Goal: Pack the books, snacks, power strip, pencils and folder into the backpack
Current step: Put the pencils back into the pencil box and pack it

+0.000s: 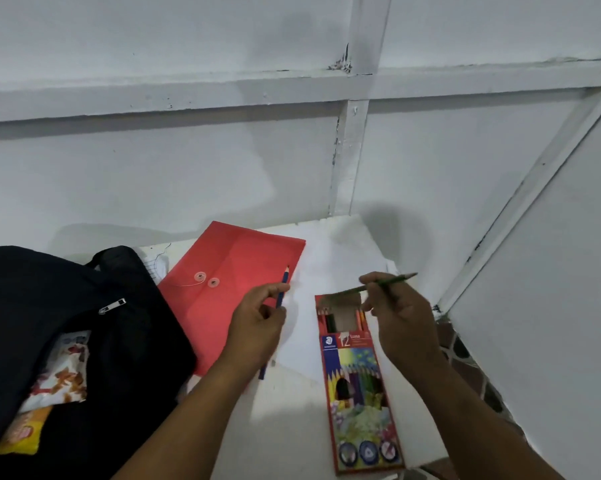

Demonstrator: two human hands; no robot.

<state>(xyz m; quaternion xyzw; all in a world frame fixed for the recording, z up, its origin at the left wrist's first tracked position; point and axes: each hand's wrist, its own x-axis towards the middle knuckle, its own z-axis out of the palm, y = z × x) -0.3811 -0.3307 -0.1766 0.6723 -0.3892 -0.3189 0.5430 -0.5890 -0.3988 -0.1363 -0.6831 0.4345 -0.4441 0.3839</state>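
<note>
A black backpack (pixel 49 306) lies open at the left with snack packets (pixel 61 372) showing in its mouth. Beside it a red string-tie folder (pixel 233 268) lies flat on the white table (pixel 292 410). My left hand (pixel 257 327) holds a blue pencil (pixel 283 284) upright over the folder's right edge. My right hand (pixel 403 317) pinches a green pencil (pixel 378 284) above the open end of a coloured-pencil box (pixel 358 386), which holds several pencils.
A white panelled wall (pixel 292 150) rises right behind the table. A spiral notebook corner (pixel 153 265) peeks out between backpack and folder. Tiled floor (pixel 465 358) shows past the table's right edge.
</note>
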